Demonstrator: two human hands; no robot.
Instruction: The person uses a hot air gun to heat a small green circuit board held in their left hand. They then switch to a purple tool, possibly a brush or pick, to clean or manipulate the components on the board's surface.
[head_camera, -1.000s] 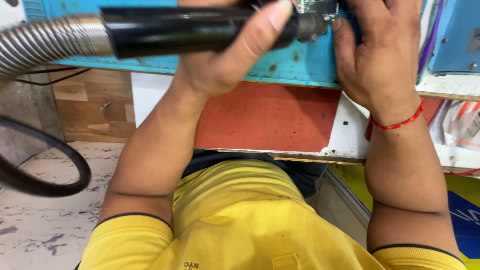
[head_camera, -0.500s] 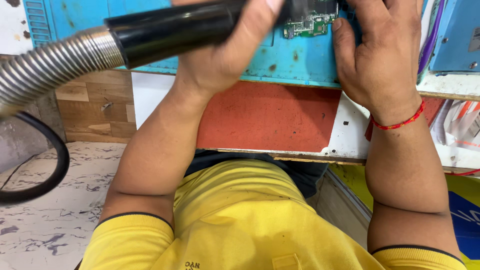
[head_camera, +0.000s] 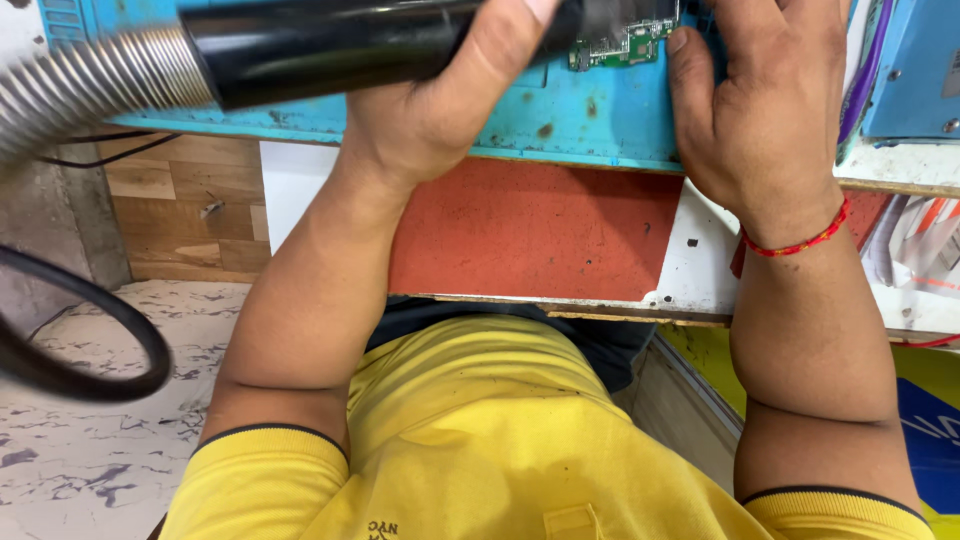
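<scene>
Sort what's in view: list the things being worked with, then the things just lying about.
In use:
- left hand gripping the black tool handle with its ribbed metal hose
- right hand beside the green circuit board
- blue work mat

Lying about:
- black cable loop
- blue box
- purple strip

Yellow shirt (head_camera: 480, 440), red wrist thread (head_camera: 795, 243)
</scene>
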